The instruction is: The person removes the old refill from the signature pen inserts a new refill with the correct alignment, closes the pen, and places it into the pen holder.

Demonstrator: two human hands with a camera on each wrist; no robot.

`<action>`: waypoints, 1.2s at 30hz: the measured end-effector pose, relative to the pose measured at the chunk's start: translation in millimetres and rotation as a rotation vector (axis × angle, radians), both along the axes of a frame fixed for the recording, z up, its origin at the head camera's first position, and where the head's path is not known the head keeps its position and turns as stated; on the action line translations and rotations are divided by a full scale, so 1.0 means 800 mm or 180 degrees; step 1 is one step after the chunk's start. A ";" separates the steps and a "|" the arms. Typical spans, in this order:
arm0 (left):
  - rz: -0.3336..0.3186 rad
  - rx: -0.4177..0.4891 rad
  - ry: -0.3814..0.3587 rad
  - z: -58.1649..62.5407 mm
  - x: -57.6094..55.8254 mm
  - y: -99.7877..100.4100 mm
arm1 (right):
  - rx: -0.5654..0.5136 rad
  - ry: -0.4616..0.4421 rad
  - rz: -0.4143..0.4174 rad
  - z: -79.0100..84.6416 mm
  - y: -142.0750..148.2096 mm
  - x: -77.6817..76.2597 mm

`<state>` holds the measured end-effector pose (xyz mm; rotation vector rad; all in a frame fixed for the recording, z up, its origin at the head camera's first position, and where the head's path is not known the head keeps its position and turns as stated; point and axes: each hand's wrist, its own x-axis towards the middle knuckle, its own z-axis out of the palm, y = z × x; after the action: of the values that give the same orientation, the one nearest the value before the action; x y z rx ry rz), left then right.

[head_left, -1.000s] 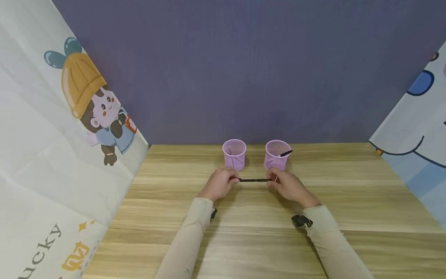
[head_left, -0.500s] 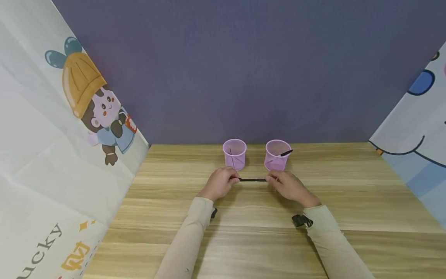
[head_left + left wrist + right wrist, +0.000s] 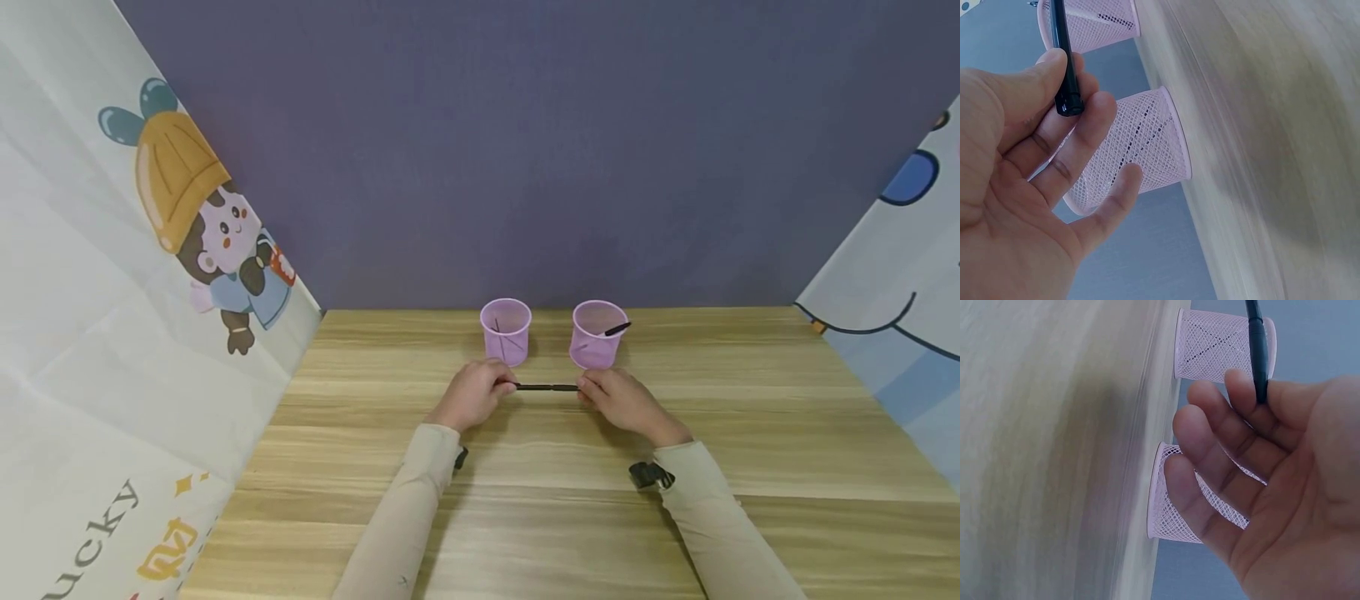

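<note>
A slim black pen is held level, running left to right in front of two pink mesh pen holders. My left hand pinches its left end between thumb and fingers; in the left wrist view the blunt end of the pen pokes out past the thumb. At the other end my right hand pinches the pen between thumb and index finger, where the barrel tapers in the right wrist view. The remaining fingers of that hand are loosely bent.
The left pen holder has thin dark sticks inside. Beside it, the right pen holder contains a pen with a black end leaning over the rim. Both stand upright on the wooden table, near a dark blue-grey back panel.
My right thumb and fingers have shifted slightly at the right end of the pen. The left hand, the pen and both holders keep their places.
</note>
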<state>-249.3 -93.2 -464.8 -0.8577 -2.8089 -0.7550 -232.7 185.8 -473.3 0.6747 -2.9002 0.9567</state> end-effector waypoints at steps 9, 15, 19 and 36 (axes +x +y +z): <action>-0.0048 0.0069 0.0087 0.000 0.001 0.000 | -0.0012 0.0201 0.0071 -0.005 0.003 -0.003; -0.0043 0.0061 0.0061 0.000 0.001 0.000 | -0.0044 0.0175 0.0069 -0.006 0.003 -0.003; -0.0025 0.0048 0.0021 0.001 0.002 0.000 | -0.0027 0.0169 0.0068 -0.005 0.002 -0.002; -0.0031 0.0059 0.0068 0.002 0.002 0.000 | -0.0080 0.0035 0.0060 0.000 0.003 0.000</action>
<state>-247.9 -93.4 -463.6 -0.8720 -2.7768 -0.7673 -232.6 188.2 -473.6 0.7047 -2.8724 0.9864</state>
